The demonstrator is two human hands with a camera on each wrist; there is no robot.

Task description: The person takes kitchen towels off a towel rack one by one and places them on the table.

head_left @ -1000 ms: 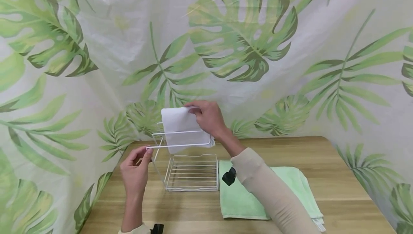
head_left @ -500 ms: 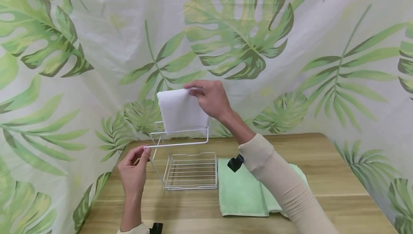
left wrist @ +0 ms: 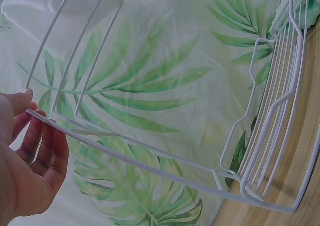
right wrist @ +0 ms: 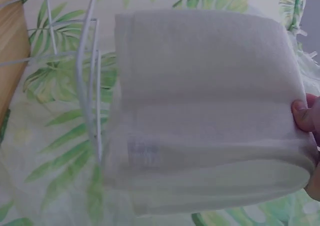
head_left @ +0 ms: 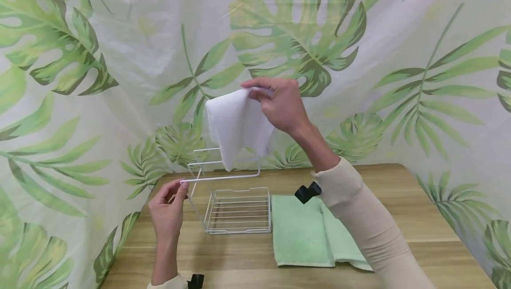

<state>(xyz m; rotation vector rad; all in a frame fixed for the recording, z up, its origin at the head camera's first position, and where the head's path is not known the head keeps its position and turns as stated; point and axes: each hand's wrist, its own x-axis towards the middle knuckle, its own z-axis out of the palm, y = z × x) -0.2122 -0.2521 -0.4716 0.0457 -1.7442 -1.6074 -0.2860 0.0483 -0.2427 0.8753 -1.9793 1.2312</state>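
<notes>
A white wire towel rack [head_left: 223, 177] with a barred lower basket stands on the wooden table. At its front left corner, my left hand [head_left: 167, 211] pinches the front upper rail between thumb and fingers; the left wrist view shows the same thumb [left wrist: 20, 99] on the wire. Up above the rails, my right hand [head_left: 281, 103] pinches the top edge of a folded white towel [head_left: 233, 123]. The towel hangs down from that grip, its lower corner close to the rails; whether it touches them I cannot tell. In the right wrist view the towel [right wrist: 210, 85] lies beside the rack's bars.
Folded light green towels [head_left: 301, 236] lie on the table [head_left: 423, 218] right beside the rack, partly behind my right sleeve. A leaf-patterned white curtain [head_left: 131, 36] hangs behind and to the left of the table. Black camera mounts sit at both wrists.
My right hand has lifted the white towel up and to the right, from between the upper rails to above them. The left hand keeps its hold on the rack.
</notes>
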